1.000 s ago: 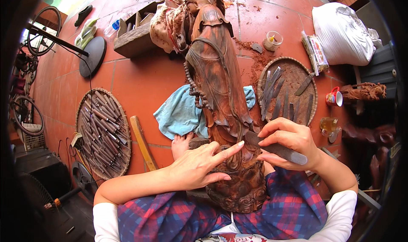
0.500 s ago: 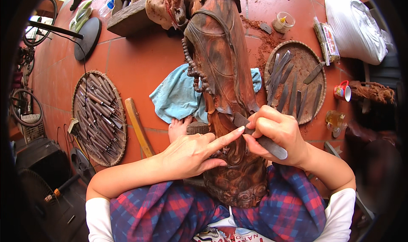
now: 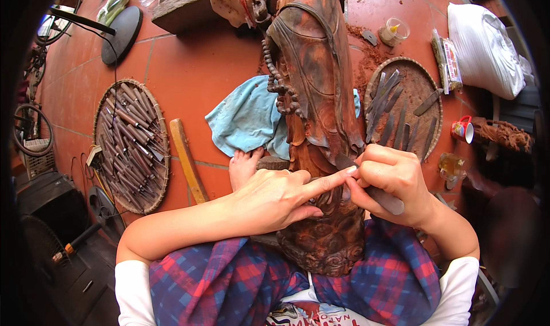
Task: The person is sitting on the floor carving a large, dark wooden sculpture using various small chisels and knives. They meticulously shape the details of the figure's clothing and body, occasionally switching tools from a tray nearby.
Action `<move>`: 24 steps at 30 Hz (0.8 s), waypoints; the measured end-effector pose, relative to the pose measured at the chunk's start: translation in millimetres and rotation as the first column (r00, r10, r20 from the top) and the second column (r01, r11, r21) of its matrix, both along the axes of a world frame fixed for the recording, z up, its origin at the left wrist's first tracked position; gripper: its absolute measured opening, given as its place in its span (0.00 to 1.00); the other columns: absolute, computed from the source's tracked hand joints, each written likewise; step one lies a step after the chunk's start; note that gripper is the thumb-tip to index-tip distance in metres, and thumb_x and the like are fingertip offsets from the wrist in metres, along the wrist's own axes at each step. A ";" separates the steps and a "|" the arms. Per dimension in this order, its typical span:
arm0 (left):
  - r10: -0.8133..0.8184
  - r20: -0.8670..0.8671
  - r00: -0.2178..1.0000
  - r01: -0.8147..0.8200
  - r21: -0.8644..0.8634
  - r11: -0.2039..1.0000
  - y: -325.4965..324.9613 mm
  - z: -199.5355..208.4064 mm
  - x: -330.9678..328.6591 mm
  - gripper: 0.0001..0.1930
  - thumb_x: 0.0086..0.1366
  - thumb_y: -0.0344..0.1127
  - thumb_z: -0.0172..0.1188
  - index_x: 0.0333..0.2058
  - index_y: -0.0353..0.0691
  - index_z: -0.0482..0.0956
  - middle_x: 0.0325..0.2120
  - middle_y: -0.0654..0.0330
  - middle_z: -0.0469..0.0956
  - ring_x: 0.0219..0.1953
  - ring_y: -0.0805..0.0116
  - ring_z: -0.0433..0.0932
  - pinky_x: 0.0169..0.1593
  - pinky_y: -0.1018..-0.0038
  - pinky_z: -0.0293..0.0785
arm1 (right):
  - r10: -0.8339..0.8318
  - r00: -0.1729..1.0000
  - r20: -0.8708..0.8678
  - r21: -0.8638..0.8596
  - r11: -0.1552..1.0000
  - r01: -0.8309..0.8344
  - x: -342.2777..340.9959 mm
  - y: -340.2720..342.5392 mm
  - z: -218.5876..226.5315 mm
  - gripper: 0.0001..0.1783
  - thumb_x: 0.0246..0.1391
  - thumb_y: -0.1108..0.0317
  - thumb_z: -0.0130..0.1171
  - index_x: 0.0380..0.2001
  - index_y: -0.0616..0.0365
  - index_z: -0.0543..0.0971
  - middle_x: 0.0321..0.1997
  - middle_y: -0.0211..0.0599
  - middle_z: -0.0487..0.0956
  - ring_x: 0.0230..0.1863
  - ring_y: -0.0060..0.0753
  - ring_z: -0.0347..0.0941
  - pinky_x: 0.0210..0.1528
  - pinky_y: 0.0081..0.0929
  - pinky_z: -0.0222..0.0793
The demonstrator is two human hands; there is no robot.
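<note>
Editor: What occupies the hands?

Photographer: The right hand (image 3: 395,180) pinches a flat grey blade (image 3: 387,200) between thumb and fingers, its far end at the lower folds of a carved wooden figure (image 3: 315,68). The left hand (image 3: 269,194) grasps nothing visible; its index finger stretches across to the right fingertips, apparently to steady or guide the grip.

Editor: And the figure?

Photographer: It extends away from the person, its base between thighs in plaid trousers (image 3: 212,286), a position that probably keeps it from rolling. Its top lies out of view.

Editor: What surrounds it?

Photographer: A blue cloth (image 3: 240,117) lies mostly to its left, partly hidden behind it. At right, a woven tray (image 3: 416,77) bears loose flat blades (image 3: 380,99), seemingly set for the right arm's reach. Farther left, a second woven tray (image 3: 167,148) gathers handled tools (image 3: 129,145), a wooden bar (image 3: 187,160) just beside it.
</note>
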State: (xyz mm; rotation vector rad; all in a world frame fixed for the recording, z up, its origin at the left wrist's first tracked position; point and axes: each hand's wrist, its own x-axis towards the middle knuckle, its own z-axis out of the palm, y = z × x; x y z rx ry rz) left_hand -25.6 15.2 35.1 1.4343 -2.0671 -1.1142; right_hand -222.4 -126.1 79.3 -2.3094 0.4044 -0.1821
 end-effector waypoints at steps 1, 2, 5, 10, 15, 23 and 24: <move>0.001 0.007 1.000 -0.001 -0.010 1.000 -1.3 1.7 -0.2 0.42 0.62 0.45 0.64 0.72 0.57 0.52 0.23 0.55 0.73 0.23 0.55 0.77 0.25 0.61 0.72 | -0.016 0.999 0.037 0.010 1.000 0.016 -1.3 -1.4 -4.4 0.09 0.42 0.77 0.68 0.19 0.61 0.75 0.23 0.39 0.77 0.26 0.38 0.78 0.32 0.30 0.77; -0.007 0.020 1.000 0.007 -0.011 1.000 -2.0 2.3 -0.6 0.42 0.62 0.45 0.64 0.72 0.57 0.52 0.23 0.55 0.73 0.23 0.55 0.78 0.25 0.61 0.72 | -0.032 0.997 0.074 0.021 0.999 0.031 -2.4 -2.5 -13.6 0.10 0.42 0.77 0.68 0.19 0.61 0.75 0.23 0.39 0.77 0.26 0.38 0.77 0.33 0.30 0.77; -0.016 0.048 0.999 0.014 0.031 0.999 5.1 -0.8 -4.3 0.43 0.62 0.45 0.63 0.72 0.57 0.50 0.22 0.54 0.74 0.21 0.54 0.78 0.24 0.61 0.72 | -0.063 0.997 0.054 0.111 0.992 0.057 -7.9 -5.8 -18.2 0.10 0.43 0.77 0.68 0.18 0.61 0.75 0.23 0.38 0.77 0.25 0.36 0.77 0.34 0.31 0.77; -0.050 0.111 0.993 0.034 0.136 0.990 5.9 7.3 -6.4 0.41 0.65 0.47 0.61 0.72 0.56 0.49 0.21 0.58 0.75 0.21 0.56 0.75 0.40 0.45 0.62 | -0.047 0.996 0.076 0.150 0.988 0.035 -1.1 -10.4 -17.2 0.10 0.43 0.78 0.68 0.17 0.60 0.75 0.22 0.36 0.77 0.27 0.34 0.78 0.37 0.32 0.78; -0.089 0.151 0.985 0.067 0.146 0.987 2.7 11.8 -10.8 0.40 0.66 0.47 0.60 0.72 0.55 0.50 0.20 0.62 0.76 0.21 0.56 0.75 0.49 0.37 0.57 | -0.004 0.997 0.072 0.159 0.987 -0.007 -8.8 -16.2 -21.2 0.10 0.44 0.78 0.68 0.18 0.60 0.75 0.23 0.34 0.77 0.27 0.32 0.78 0.39 0.34 0.79; -0.067 0.109 0.992 0.056 0.105 0.993 0.3 5.5 -7.9 0.42 0.65 0.44 0.61 0.72 0.57 0.48 0.17 0.57 0.76 0.18 0.55 0.77 0.31 0.53 0.66 | 0.007 0.995 0.095 0.218 0.975 -0.028 -10.9 -25.4 -28.4 0.09 0.43 0.78 0.68 0.17 0.60 0.77 0.21 0.33 0.78 0.26 0.31 0.78 0.40 0.35 0.79; -0.059 0.086 0.995 0.053 0.065 0.996 -0.7 2.5 -9.5 0.43 0.64 0.43 0.62 0.73 0.58 0.47 0.16 0.54 0.76 0.16 0.54 0.77 0.23 0.59 0.70 | 0.010 0.994 0.106 0.224 0.974 -0.033 -9.9 -26.3 -26.2 0.09 0.43 0.78 0.68 0.17 0.60 0.76 0.21 0.33 0.78 0.26 0.31 0.77 0.40 0.35 0.79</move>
